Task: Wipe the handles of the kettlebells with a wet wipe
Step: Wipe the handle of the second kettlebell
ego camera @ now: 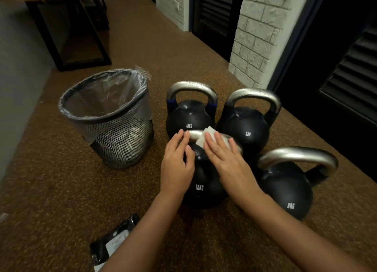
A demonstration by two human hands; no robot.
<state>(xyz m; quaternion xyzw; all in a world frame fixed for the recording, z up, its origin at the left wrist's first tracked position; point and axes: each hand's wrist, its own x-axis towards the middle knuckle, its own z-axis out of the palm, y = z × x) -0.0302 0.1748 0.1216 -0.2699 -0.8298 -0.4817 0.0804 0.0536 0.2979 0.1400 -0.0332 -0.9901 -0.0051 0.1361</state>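
Four black kettlebells stand close together on the speckled brown floor (61, 190); the near-left kettlebell (204, 188) reads "12KG", the far-left one (189, 118) also "12KG", the far-right one (244, 129) "8KG", the near-right one (287, 192) "8KG"; one mesh bin (114, 133) with a clear liner stands just to their left; one dark wipe packet (114, 243) lies near the bottom edge, its print unreadable; a wooden table (67, 27) stands well behind. The right hand (222, 155), fingers straight and together, presses a white wet wipe (206, 136) onto the near-left handle (195, 133); the left hand (177, 163), fingers relaxed and slightly apart, touches that handle's left end.
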